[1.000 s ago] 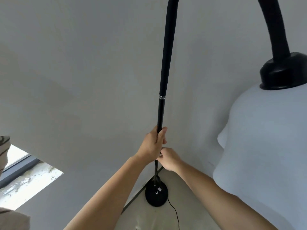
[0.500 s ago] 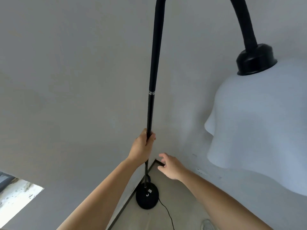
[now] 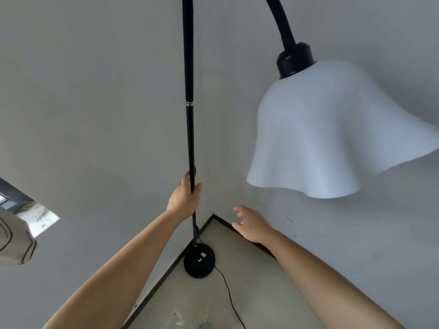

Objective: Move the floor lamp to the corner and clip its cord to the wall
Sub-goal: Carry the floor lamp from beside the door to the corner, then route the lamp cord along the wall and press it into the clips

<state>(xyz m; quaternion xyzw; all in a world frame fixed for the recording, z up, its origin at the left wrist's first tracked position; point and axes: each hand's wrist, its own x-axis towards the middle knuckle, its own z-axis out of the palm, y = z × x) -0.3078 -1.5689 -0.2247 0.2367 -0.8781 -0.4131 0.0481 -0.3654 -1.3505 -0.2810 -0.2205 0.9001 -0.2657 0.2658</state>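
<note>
Floor lamp pole (image 3: pixel 189 129) upright, shade (image 3: pixel 337 136) facing down | left hand (image 3: pixel 184 198) grips pole | right hand (image 3: pixel 251 224) spread, empty

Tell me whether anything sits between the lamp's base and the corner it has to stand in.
Nothing visible does. The lamp base stands on bare floor beside the left skirting, just short of the corner. The cord trails away from the corner. The left hand grips the pole; the right hand is open.

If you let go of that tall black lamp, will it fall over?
Probably not by itself: the lamp's round base sits flat on the floor. But it looks wobbly, since the big white shade hangs out to one side of the thin pole. The left hand holds the pole, likely steadying it.
</note>
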